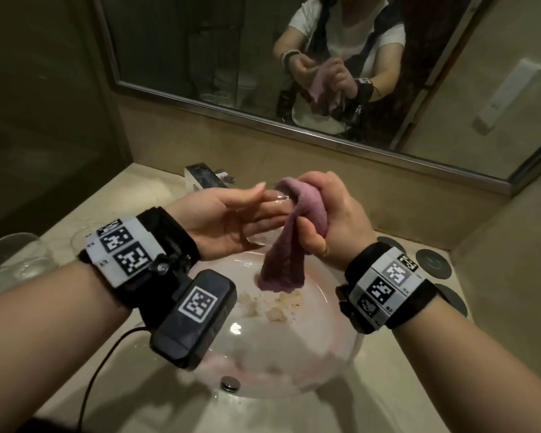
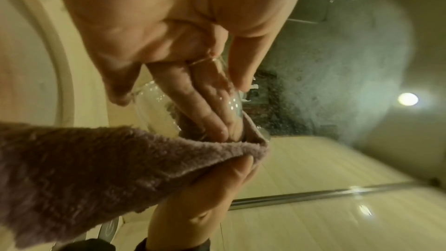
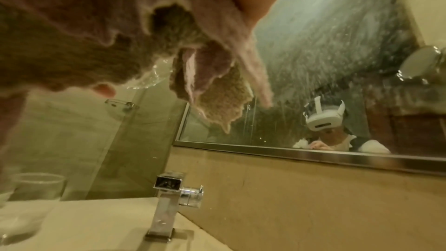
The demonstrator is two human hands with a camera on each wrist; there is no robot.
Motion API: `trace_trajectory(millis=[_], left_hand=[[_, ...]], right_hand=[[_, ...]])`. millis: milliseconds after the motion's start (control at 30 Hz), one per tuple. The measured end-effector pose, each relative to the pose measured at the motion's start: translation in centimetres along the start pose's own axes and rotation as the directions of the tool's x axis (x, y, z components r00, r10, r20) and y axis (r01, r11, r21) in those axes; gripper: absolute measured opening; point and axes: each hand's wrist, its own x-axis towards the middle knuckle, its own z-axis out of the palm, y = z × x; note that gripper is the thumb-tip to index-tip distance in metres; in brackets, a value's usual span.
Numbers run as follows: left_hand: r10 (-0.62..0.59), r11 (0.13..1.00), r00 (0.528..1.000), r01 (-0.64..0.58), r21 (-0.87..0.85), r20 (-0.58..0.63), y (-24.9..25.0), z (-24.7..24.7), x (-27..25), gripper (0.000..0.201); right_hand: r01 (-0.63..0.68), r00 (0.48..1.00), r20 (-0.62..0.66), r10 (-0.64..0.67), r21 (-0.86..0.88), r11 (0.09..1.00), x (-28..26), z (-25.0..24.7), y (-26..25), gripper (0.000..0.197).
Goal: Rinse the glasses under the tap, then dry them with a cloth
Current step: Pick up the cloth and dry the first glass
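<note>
Both hands (image 1: 231, 217) rub an unmarked glass (image 2: 154, 114) with cloth (image 1: 281, 260).

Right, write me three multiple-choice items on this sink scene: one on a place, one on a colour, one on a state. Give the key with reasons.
1. Where is the glass being dried?
A. Standing on the counter
B. Held over the basin
C. Lying in the basin

2. What colour is the cloth?
A. Purple
B. Green
C. White

3. What is the state of the tap?
A. Running hard
B. Dripping into a glass
C. No water coming from it

Key: B, the left hand holds the glass in the air above the basin. A, the cloth gripped by the right hand shows dusky purple in the head view. C, the right wrist view shows no stream at the spout.
</note>
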Motion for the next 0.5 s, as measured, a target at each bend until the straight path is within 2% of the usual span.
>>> trace_trajectory(millis=[67,133,233,300,367,400,433,500], left_hand=[[0.057,0.998,0.998,-0.055,-0.043,0.031,-0.4,0.5,0.0,0.027],[0.14,0.99,0.988,-0.137,-0.044,0.059,-0.8,1.0,0.1,0.024],[0.29,0.939,0.957,-0.288,0.189,0.016,-1.0,1.6,0.2,0.028],[0.377,0.836,0.926,-0.341,0.43,0.001,-0.9,1.7,0.1,0.026],[0.408,0.73,0.912,-0.351,0.586,0.038,-1.0,1.6,0.0,0.019],[0.404,0.699,0.913,-0.343,0.628,0.048,-1.2,1.4,-0.1,0.019],[0.397,0.681,0.916,-0.331,0.654,0.05,-1.3,1.0,-0.1,0.02],[0.365,0.704,0.93,-0.308,0.64,0.046,-1.4,0.4,-0.2,0.018]], right_hand=[[0.002,0.999,-0.043,-0.001,0.02,1.0,-0.1,0.2,0.2,0.043],[-0.098,0.991,-0.082,0.103,0.064,0.993,-0.1,0.4,-0.1,0.048],[-0.259,0.953,-0.117,0.281,0.171,0.951,-0.1,1.1,-0.9,0.054],[-0.379,0.901,-0.081,0.426,0.328,0.865,0.2,1.6,-1.2,0.061],[-0.474,0.845,0.011,0.535,0.478,0.739,0.5,1.9,-1.1,0.069],[-0.498,0.834,0.043,0.55,0.487,0.717,0.6,2.1,-1.0,0.071],[-0.506,0.836,0.058,0.545,0.465,0.726,0.6,2.1,-1.2,0.072],[-0.476,0.864,0.031,0.503,0.378,0.794,0.5,2.0,-1.4,0.065]])
